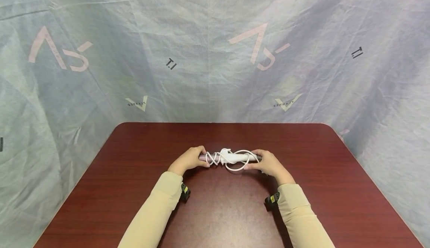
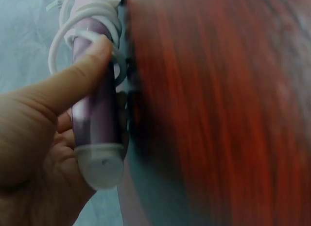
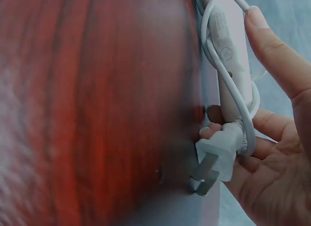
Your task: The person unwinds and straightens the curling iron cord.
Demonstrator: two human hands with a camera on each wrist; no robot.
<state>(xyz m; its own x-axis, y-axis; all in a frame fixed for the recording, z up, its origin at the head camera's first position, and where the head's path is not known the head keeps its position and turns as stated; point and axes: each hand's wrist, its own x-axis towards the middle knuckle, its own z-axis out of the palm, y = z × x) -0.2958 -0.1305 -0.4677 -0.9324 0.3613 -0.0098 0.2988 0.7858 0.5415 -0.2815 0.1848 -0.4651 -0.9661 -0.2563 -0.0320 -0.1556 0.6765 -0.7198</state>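
One corded wand appliance (image 1: 231, 157), spanning the gap between left hand (image 1: 189, 158) and right hand (image 1: 268, 163), over a red-brown table (image 1: 215, 210). Left: grasping the purple barrel (image 2: 97, 119), thumb across it. Right: grasping the white handle (image 3: 234, 46), two-pronged plug (image 3: 223, 148) beside the fingers. White cord (image 3: 232, 85), looped round the appliance. Step in hand, by judgement: two-handed holding; handling the cord would call for freeing one hand. Containers: none seen.

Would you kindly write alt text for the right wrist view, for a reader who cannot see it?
The right hand holds a white device with a white cord looped around it. A two-pronged plug sits at its near end, and a reddish-brown table fills the left.
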